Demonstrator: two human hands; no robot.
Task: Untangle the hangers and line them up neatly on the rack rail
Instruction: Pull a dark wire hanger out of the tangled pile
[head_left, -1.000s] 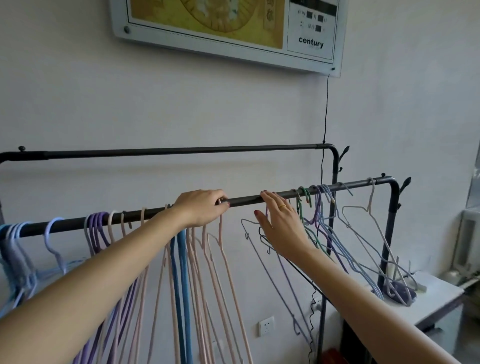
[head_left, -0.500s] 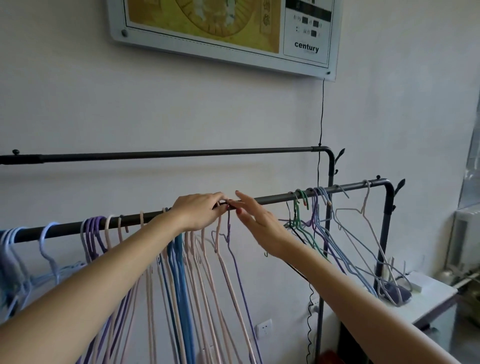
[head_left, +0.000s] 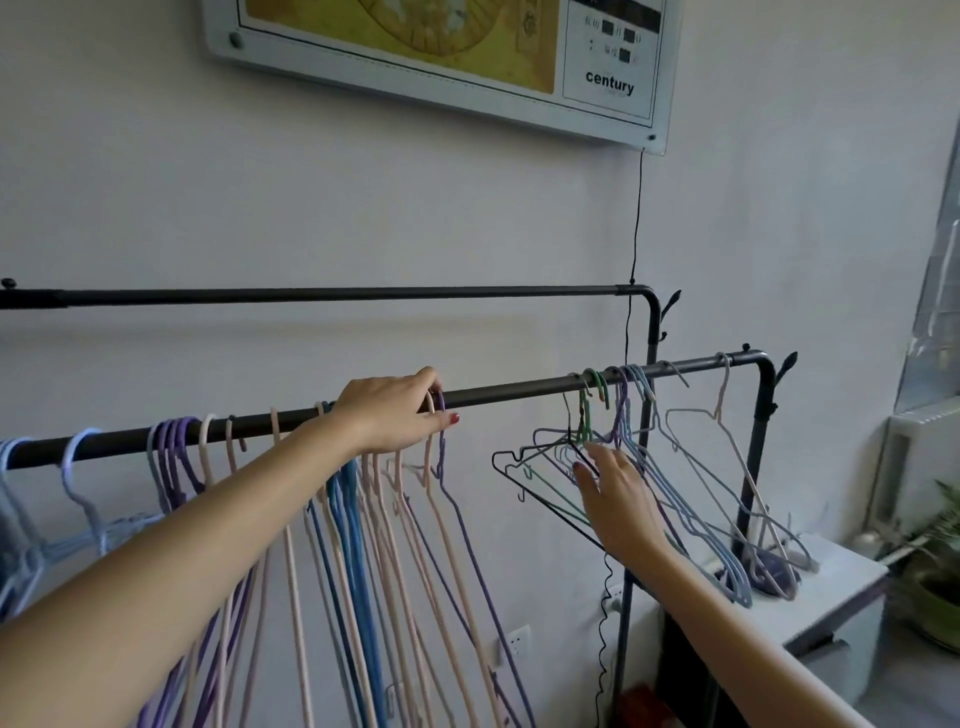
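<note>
So the front rack rail (head_left: 509, 396) runs slanted across the middle, dark metal, and the hangers are split into two lots on it. The lined-up hangers (head_left: 363, 519) sit on the left stretch, hooks over the rail: light blue ones at the far left edge, then purple, pale pink, a couple of darker blue, more pink, and a purple hanger (head_left: 441, 441) at the right end of that row. The left hand (head_left: 395, 415) rests over the rail right there, fingers curled round the hooks of that purple one and the pink one beside it, so it's gripping them against the bar. After a bare bit of rail comes the tangled bunch (head_left: 623, 467) near the right end: green, purple, blue, black and whitish wire hangers crossing each other at odd angles, some dangling off others rather than off the rail. The right hand (head_left: 618, 499) is in front of that bunch with fingers straight and spread, fingertips touching the wires, not gripping anything. Behind is a second, higher rail (head_left: 337, 294), no hangers on it. Above hangs a framed wall panel (head_left: 467, 62) reading "century" with a thin cord (head_left: 636, 218) dropping from it. A white cabinet (head_left: 841, 587) and a potted plant (head_left: 935, 587) sit at the right.
</note>
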